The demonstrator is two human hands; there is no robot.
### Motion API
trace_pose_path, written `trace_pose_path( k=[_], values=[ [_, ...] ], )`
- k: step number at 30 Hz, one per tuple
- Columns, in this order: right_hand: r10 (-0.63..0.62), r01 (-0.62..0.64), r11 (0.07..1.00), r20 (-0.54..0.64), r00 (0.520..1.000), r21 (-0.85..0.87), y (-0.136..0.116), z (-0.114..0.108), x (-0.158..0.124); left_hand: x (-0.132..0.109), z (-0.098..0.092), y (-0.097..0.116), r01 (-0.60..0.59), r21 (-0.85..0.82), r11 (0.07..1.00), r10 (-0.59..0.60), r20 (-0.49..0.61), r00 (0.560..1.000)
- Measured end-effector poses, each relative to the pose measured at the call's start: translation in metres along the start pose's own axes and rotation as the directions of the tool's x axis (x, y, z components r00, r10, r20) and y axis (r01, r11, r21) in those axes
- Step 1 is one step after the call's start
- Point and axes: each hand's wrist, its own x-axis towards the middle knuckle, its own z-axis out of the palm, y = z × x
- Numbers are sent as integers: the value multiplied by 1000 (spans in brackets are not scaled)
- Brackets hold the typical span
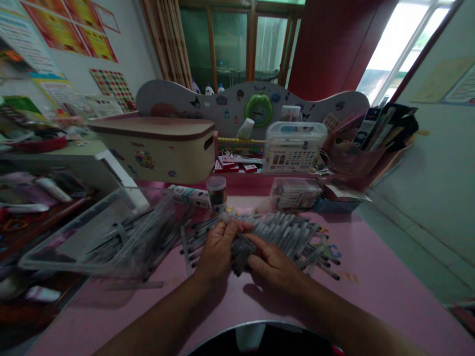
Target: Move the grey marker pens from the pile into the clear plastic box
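Observation:
Both of my hands are closed around one bundle of clear, dark-ended pens (243, 252), held over the front of the pink desk. My left hand (218, 247) grips its left side, thumb on top. From the right, my right hand (272, 259) wraps the same bundle with its fingers and thumb. Right behind the hands lies a wide heap of similar pens (287, 232), mostly side by side. To the left, a clear plastic bin (122, 269) holds more pens, and others spill beside it. The picture is somewhat blurred, so the pen tips are unclear.
Behind the pens stand a clear cup (216, 193), a clear plastic box (296, 192) and a blue box (337, 203). Further back are a lidded cream storage box (159, 153), a clear carrying case (293, 148) and a green clock (259, 110). The pink desk (386, 291) extends right.

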Motion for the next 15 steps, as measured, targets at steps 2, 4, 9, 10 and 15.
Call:
trace_pose_path(
  k=[2, 4, 9, 10, 15],
  values=[
    [1, -4, 999, -64, 998, -44, 6, -5, 2, 6, -2, 2, 21, -35, 999, -22, -18, 1000],
    [-11, -4, 996, -170, 985, -90, 8, -11, 5, 12, -4, 3, 100, -56, 993, -98, 31, 995],
    [36, -17, 998, -329, 944, 61, 3, -19, 13, 15, -8, 1, 334, 6, 943, -319, 307, 897],
    [59, -24, 994, -339, 939, 108, 2, -19, 14, 14, -9, 1, 362, 26, 932, -348, 350, 870],
    [106, -64, 986, -288, 952, 153, -1, -17, 15, 9, -11, 0, 427, 104, 898, -411, 540, 735]
  ],
)
